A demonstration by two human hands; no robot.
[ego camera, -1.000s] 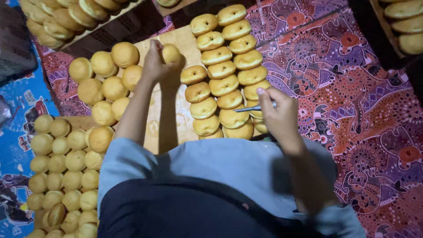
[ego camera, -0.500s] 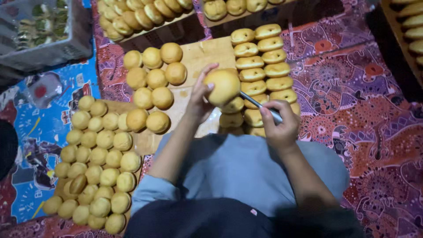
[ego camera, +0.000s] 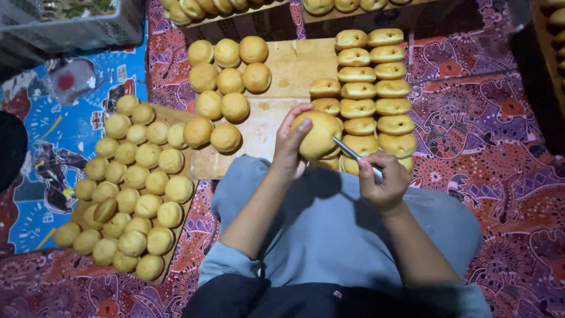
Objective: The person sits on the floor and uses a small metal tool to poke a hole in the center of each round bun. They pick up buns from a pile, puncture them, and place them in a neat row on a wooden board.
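Left hand [ego camera: 290, 147] fingers grasp round bun [ego camera: 318, 135], now lower, nearer lap, above wooden board [ego camera: 282, 70]. Right hand [ego camera: 384, 179] clenched on metal tool [ego camera: 355, 156]; tip now touching bun's side.

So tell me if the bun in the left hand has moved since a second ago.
Yes. The bun in the left hand came off the wooden board, back toward the person, and now meets the metal tool in the right hand.
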